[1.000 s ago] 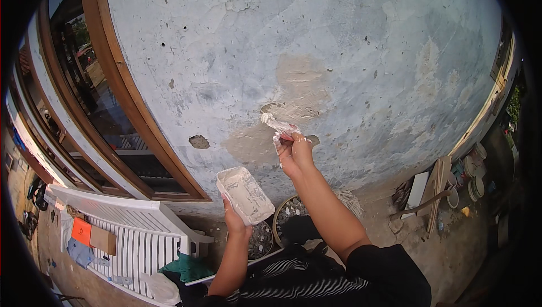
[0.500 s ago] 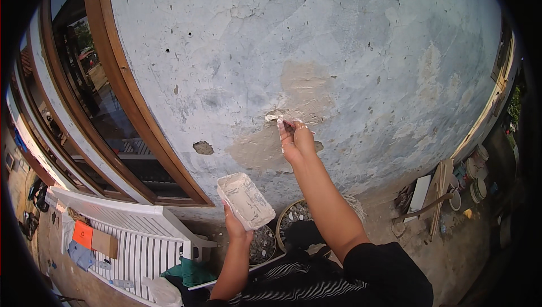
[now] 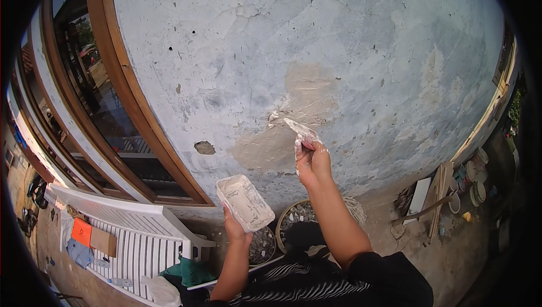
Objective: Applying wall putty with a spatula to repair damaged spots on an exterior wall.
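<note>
Paste [image 3: 240, 189], creamy white, coats the rectangular white tray [image 3: 262, 224] clasped in the left hand [image 3: 236, 231] at lower centre; mid-frame, a lumpy pale dab [image 3: 275, 118] sits on the scuffed pale-blue plaster wall [image 3: 254, 58], just beside the flat, paste-smeared spreader [image 3: 300, 129] pinched in the right hand [image 3: 314, 166]. The step looks like patching, likely calling next for pressing that dab flat. Brown wooden window framing [image 3: 127, 75] and a slatted white bench [image 3: 155, 219] occupy the left, weathered brown planks [image 3: 441, 186] the lower right.
</note>
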